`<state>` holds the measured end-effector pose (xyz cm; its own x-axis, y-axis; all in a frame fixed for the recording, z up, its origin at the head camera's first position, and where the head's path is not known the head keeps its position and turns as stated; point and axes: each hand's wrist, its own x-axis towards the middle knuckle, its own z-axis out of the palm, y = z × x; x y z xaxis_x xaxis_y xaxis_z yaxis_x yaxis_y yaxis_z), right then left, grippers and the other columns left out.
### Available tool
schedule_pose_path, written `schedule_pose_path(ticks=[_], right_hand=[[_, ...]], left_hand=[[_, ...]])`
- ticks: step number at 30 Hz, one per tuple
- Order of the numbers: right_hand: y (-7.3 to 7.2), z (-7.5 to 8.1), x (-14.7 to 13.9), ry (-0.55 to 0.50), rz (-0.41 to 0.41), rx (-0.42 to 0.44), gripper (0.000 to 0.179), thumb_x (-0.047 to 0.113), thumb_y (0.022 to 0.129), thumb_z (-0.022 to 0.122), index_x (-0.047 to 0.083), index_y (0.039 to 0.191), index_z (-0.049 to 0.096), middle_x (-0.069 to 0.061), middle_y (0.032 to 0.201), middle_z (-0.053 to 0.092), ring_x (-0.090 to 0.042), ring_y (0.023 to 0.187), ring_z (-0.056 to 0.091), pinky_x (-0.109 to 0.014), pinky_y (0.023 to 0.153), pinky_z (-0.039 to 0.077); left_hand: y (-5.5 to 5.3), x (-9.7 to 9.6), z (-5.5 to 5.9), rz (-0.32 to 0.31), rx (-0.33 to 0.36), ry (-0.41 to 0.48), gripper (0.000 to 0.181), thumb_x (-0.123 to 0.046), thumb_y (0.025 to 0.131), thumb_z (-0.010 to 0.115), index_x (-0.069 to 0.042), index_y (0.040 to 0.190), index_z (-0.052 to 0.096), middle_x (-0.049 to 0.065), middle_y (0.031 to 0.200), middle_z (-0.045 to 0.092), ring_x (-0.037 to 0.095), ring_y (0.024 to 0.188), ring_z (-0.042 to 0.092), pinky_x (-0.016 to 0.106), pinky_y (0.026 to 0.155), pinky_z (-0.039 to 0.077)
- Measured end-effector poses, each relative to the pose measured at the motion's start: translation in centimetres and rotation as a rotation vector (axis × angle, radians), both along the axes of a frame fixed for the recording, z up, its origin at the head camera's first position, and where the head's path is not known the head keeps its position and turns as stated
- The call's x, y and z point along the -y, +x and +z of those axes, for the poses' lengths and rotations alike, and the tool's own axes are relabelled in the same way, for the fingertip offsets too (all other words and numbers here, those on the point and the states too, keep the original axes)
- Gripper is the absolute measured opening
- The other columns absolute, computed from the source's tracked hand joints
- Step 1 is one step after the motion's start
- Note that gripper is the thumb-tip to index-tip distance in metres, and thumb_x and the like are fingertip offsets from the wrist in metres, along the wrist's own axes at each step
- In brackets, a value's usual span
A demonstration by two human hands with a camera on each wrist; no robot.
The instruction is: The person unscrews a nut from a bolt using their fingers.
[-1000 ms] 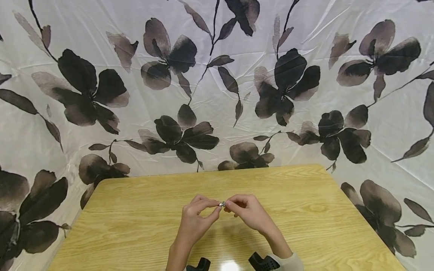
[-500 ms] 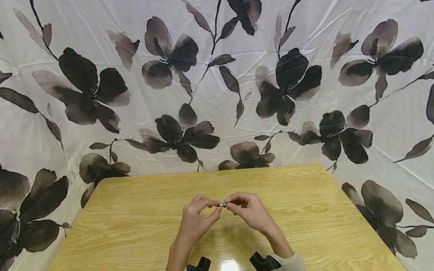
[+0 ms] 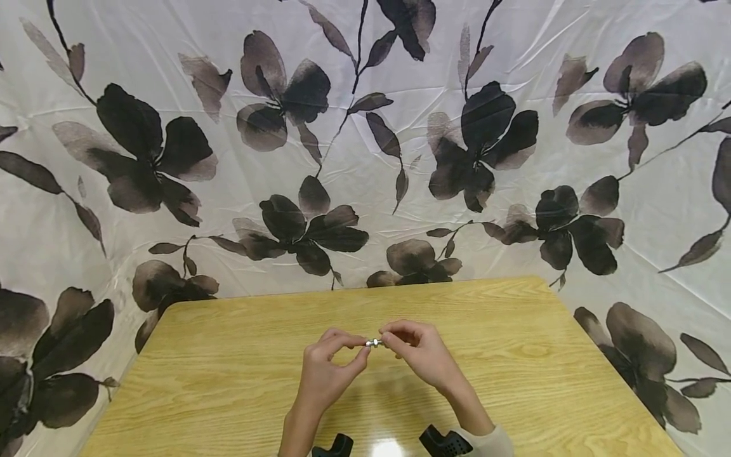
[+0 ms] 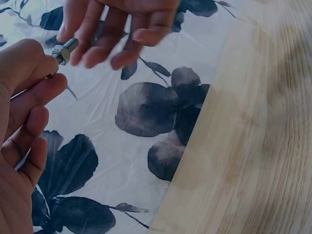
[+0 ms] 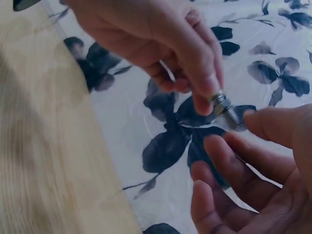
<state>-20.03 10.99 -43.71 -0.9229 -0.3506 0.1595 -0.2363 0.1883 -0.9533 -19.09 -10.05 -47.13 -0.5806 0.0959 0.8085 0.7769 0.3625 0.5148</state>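
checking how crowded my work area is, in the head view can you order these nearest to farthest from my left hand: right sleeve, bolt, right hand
1. Bolt: pinched in the left hand's fingertips.
2. Right hand: to the right, just past the bolt.
3. Right sleeve: farthest right, near the bottom edge.

A pale, creased fabric [image 3: 400, 82] printed with large charcoal and brownish flowers [image 3: 137, 162] and slender leaves [image 3: 383, 134] rises behind a yellowish wood-grained counter [image 3: 525, 368] and continues along both sides. The counter's far corners are rounded; a bright white reflection [image 3: 387, 448] glows on its near part.
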Motion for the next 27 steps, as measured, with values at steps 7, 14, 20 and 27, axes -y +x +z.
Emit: schedule_pose_path(ticks=[7,14,20,27], right_hand=[[0.04,-0.21,0.13,0.045,0.072,-0.007,0.026,0.027,0.104,0.063,0.006,0.11,0.078,-0.012,0.099,0.076,-0.012,0.09,0.072,-0.036,0.076,0.06],[0.21,-0.3,0.25,0.029,0.071,0.005,0.027,0.026,0.105,0.063,0.003,0.111,0.077,-0.017,0.1,0.075,-0.013,0.089,0.071,-0.034,0.076,0.06],[0.24,-0.32,0.31,0.01,0.051,0.013,0.03,0.026,0.104,0.063,0.0,0.111,0.076,-0.017,0.098,0.075,-0.022,0.092,0.071,-0.034,0.076,0.06],[0.14,-0.3,0.46,0.008,0.035,0.029,0.026,0.028,0.104,0.064,0.006,0.107,0.078,-0.013,0.096,0.076,-0.02,0.089,0.072,-0.037,0.076,0.06]], left_hand=[[0.16,-0.02,0.14,-0.003,0.041,-0.004,0.029,0.007,0.074,0.087,-0.012,0.095,0.081,0.003,0.086,0.076,0.018,0.081,0.068,0.024,0.073,0.058],[0.54,0.0,0.55,0.034,0.059,-0.055,0.027,0.001,0.079,0.086,-0.02,0.096,0.079,-0.007,0.088,0.076,0.009,0.078,0.064,0.028,0.072,0.054],[0.51,0.03,0.54,0.033,0.079,-0.054,0.027,0.0,0.08,0.086,-0.018,0.099,0.079,-0.007,0.092,0.077,0.008,0.08,0.065,0.03,0.074,0.055],[0.38,0.05,0.69,0.043,0.074,-0.086,0.023,-0.003,0.081,0.087,-0.017,0.099,0.081,-0.008,0.088,0.077,0.009,0.08,0.064,0.031,0.073,0.053]])
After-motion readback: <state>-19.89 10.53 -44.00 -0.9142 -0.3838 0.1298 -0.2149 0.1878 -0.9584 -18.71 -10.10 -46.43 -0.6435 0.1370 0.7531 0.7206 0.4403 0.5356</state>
